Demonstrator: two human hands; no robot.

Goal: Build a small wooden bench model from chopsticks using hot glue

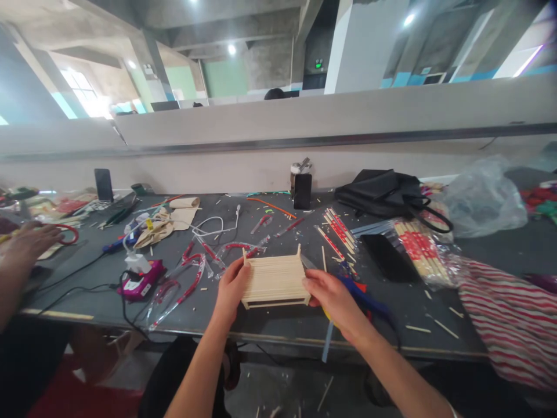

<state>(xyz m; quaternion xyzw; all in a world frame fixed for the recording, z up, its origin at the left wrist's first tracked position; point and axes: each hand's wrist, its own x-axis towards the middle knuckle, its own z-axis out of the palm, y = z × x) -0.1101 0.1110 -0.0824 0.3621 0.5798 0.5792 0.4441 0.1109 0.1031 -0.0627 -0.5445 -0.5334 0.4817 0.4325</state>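
Observation:
Between my two hands is a small frame of pale wooden sticks [276, 278], laid side by side like a little bench, with short posts rising at its two far corners. My left hand [232, 288] grips its left end, the thumb on top. At the right end, my right hand [328, 293] holds it with thumb and fingers closed on the edge. Just beyond my right hand lies a blue glue gun [368, 302], partly hidden by the hand and forearm. A grey-blue glue stick [328, 342] juts over the table's front edge.
Red-and-white wrapped chopsticks [339, 229] lie behind my right hand, beside a black phone [385, 258]. A black bag [378, 191] sits farther back. Plastic wrappers [191, 284] and a purple power socket [141, 280] with cables are on the left. Another person's hand [32, 241] is at far left.

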